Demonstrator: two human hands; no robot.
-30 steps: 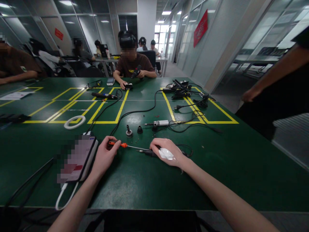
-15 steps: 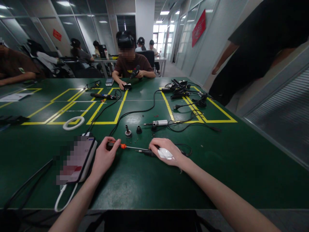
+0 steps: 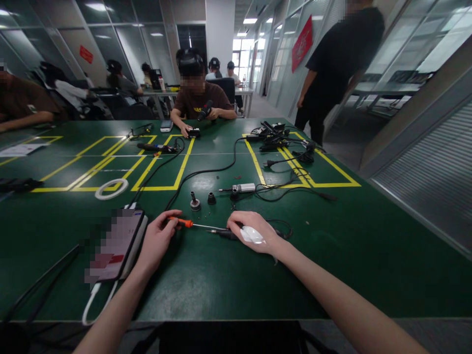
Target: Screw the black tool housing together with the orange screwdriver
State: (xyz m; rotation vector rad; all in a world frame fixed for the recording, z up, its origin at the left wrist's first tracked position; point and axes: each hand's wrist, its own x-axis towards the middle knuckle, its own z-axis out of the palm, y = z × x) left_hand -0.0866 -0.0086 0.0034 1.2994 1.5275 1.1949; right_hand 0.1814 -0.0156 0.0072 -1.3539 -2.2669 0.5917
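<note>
Left hand [image 3: 157, 238] grasps orange-handled screwdriver [image 3: 187, 223], shaft running rightward, likely for aim; right hand [image 3: 258, 231] over black pen-shaped tool [image 3: 225, 234] on green table [image 3: 206, 280], probably steadying it; fingertips hidden, closure cannot be told

Single head-worn view, facing forward and tilted down across green table [image 3: 206, 290]; table's near edge crosses low in frame. Forearms enter from bottom, left hand [image 3: 158, 238] and right hand [image 3: 254, 232] close, mid-frame. Seated person [image 3: 202, 101] farther off, opposite; distant window [image 3: 241, 54] near top
</note>
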